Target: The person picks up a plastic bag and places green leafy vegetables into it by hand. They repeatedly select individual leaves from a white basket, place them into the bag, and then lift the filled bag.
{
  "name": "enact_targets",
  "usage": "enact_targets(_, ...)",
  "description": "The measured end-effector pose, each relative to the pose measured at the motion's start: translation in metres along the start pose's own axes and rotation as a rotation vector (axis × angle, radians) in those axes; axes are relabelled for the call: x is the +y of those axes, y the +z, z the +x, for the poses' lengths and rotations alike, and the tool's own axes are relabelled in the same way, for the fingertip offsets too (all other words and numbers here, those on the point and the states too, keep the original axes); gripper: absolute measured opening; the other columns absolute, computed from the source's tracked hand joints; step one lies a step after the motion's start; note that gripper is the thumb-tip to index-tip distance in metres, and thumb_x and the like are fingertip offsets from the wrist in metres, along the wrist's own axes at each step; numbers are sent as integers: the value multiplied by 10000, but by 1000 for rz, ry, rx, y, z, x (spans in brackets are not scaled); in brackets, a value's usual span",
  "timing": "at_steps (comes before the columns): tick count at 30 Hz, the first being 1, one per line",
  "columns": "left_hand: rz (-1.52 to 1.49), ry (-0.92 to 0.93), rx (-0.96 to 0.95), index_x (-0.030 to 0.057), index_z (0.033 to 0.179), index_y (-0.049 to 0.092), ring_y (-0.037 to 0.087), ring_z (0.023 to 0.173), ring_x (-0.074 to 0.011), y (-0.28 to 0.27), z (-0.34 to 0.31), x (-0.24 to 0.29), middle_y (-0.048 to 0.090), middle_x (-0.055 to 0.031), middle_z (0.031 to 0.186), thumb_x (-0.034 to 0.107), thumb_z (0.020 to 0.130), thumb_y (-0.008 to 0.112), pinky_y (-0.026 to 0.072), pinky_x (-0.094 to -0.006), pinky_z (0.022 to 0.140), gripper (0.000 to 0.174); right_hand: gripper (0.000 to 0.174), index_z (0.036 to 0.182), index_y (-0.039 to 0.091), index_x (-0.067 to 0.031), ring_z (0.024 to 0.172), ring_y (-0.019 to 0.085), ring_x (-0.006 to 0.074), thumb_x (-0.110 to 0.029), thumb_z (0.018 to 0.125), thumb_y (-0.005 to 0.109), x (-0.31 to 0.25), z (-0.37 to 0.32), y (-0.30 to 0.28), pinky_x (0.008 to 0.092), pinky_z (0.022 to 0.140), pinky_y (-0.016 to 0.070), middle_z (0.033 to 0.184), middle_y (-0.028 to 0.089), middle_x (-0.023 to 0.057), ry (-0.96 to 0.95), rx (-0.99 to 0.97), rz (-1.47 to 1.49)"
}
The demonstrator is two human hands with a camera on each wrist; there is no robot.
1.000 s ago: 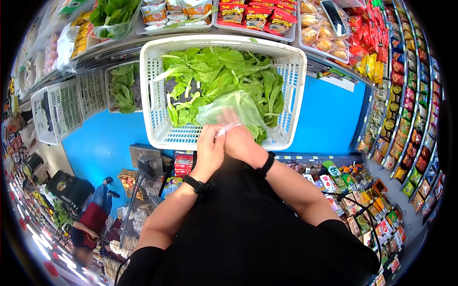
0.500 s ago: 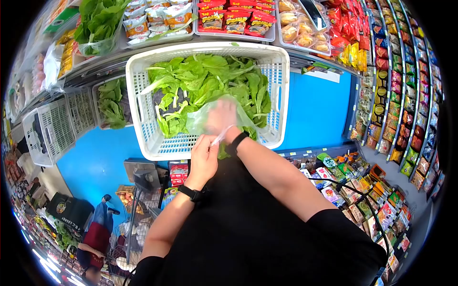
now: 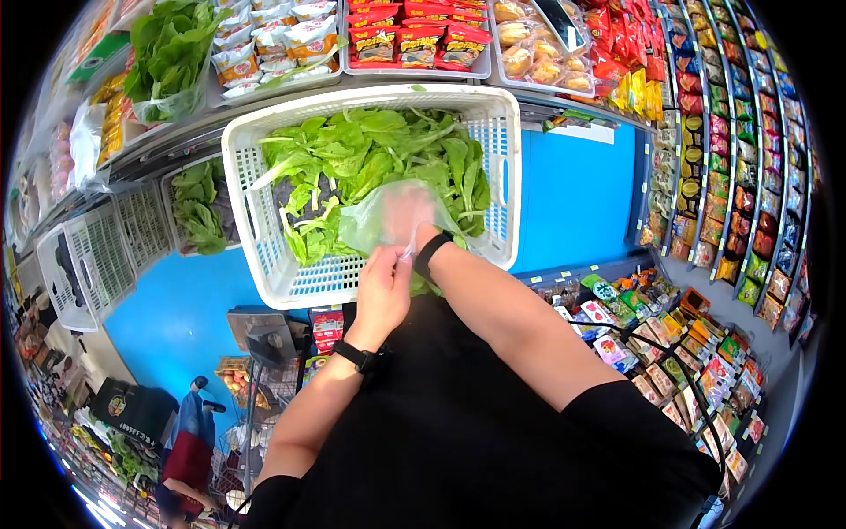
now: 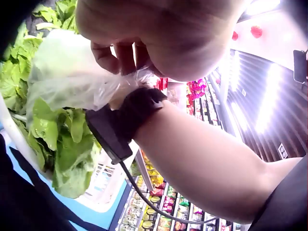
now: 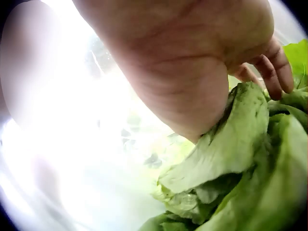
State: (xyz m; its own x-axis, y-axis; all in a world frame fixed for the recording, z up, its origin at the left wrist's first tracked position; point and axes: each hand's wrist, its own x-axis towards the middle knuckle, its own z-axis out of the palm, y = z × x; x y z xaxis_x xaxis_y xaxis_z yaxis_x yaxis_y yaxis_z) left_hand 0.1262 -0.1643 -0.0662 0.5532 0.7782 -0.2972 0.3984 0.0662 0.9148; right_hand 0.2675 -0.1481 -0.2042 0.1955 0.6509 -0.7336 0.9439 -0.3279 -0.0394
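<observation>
In the head view my left hand (image 3: 384, 286) pinches the gathered edge of a clear plastic bag (image 3: 366, 220) beside my right wrist. My right hand (image 3: 408, 216) is inside the bag up to the wristband, blurred by the film. The right wrist view shows its loosely bent fingers (image 5: 275, 72) on pale green leafy greens (image 5: 226, 159); the thumb is hidden. Under my hands stands a white plastic basket (image 3: 238, 176) of loose leafy greens (image 3: 379, 145). More leaves (image 4: 67, 139) hang below the bag in the left wrist view.
Behind the basket runs a shelf with trays of red snack packets (image 3: 419, 44) and wrapped buns (image 3: 533, 57). A phone (image 3: 557, 22) lies on the buns. Another crate of greens (image 3: 198, 207) stands left. A person (image 3: 189, 450) is near a shopping cart (image 3: 256, 397) at lower left.
My right hand has gone deeper into the bag, which now covers it to the wrist. My left hand keeps its pinch on the bag edge. The basket has shifted left in view.
</observation>
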Motion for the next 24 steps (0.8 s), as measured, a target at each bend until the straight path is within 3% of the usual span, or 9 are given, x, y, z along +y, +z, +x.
enact_targets(1, -15, 10, 9, -31, 1093, 681, 656, 851, -332, 2, 3, 4, 673, -171, 967, 80, 1062, 625, 525, -404, 790, 129, 396, 1284, 730, -96, 1162, 680, 424, -275, 939, 651, -2, 6, 12, 497, 861, 591, 1481, 601, 288, -31, 164, 4)
enact_targets(5, -30, 24, 3, -35, 1085, 677, 663, 866, -340, 1, 3, 13, 678, -178, 979, 64, 1053, 629, 530, -396, 803, 115, 342, 1175, 768, -98, 1082, 701, 416, -272, 893, 683, -12, 10, 44, 497, 826, 592, 1404, 642, 281, -41, 303, 73)
enact_targets(7, -42, 0, 16, -36, 1085, 677, 669, 878, -343, 1, 4, 12, 683, -179, 989, 62, 1052, 627, 533, -393, 812, 114, 343, 1162, 779, -104, 1042, 711, 424, -302, 900, 677, -18, -6, 31, 548, 843, 578, 1406, 633, 320, 121, 447, -5)
enact_targets(10, -15, 26, 41, -34, 1106, 690, 653, 821, -346, -3, 3, 16, 665, -182, 960, 60, 1054, 613, 527, -412, 753, 132, 387, 1193, 779, -104, 1101, 703, 454, -340, 906, 673, -14, 6, 23, 618, 894, 557, 1488, 567, 380, -20, 140, 174)
enact_targets(14, -12, -13, 23, -38, 1115, 692, 660, 827, -339, -10, 1, 18, 673, -182, 968, 66, 1052, 616, 530, -407, 760, 143, 478, 1276, 737, -43, 1252, 642, 507, -341, 914, 644, -22, -1, 39, 670, 882, 523, 1436, 612, 362, 74, 223, 55)
enact_targets(17, 16, -42, -18, -41, 1125, 695, 667, 827, -333, -9, -2, 13, 684, -181, 977, 67, 1051, 617, 534, -402, 764, 152, 464, 1280, 728, -40, 1284, 607, 566, -341, 946, 618, -15, -2, 51, 628, 934, 533, 1456, 598, 358, 71, 429, 10)
enact_targets(20, 25, -24, -12, -41, 1127, 700, 672, 825, -327, -10, -6, 6, 693, -183, 981, 65, 1048, 621, 538, -399, 766, 154, 471, 1387, 689, -128, 1320, 599, 520, -363, 989, 602, -10, 1, 52, 600, 1025, 516, 1549, 527, 360, 119, 317, 118)
enact_targets(22, 6, -143, -24, -36, 1139, 714, 674, 868, -280, -14, -9, 6, 710, -167, 986, 106, 1062, 645, 530, -362, 817, 175, 392, 1314, 702, -106, 1287, 637, 401, -318, 1001, 599, -5, -2, 53, 504, 1021, 527, 1436, 631, 276, -19, 340, 29)
enact_targets(24, 9, -160, -20, -34, 1145, 714, 663, 871, -240, -19, -13, 2, 709, -146, 967, 100, 1074, 637, 523, -342, 815, 170, 364, 1290, 702, -108, 1242, 641, 380, -304, 1000, 602, -5, -10, 51, 485, 1001, 529, 1368, 646, 238, -62, 304, 25)
